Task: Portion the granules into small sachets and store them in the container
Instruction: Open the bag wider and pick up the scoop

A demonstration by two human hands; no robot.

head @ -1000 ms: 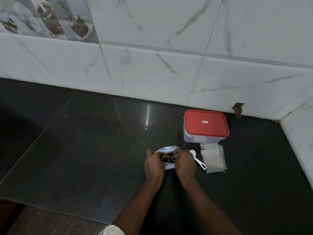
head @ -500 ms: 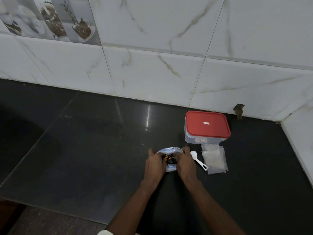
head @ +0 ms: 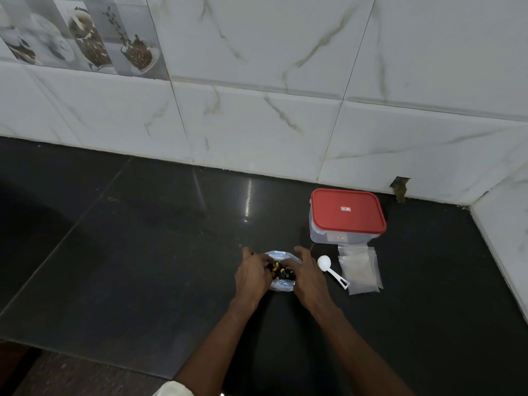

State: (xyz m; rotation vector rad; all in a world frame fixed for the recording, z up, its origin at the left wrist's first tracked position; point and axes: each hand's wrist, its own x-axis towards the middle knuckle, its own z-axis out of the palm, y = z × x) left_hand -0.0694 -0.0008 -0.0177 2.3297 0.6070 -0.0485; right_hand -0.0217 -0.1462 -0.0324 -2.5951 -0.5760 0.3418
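Pouch of granules, just left of container: thin, light, floppy film, probably slippery. Mouth pinched apart at 2 sides by left hand and right hand (both grasping film). Best held at rim.

Counter lies open leftward; spoon, sachets, container crowd the right.
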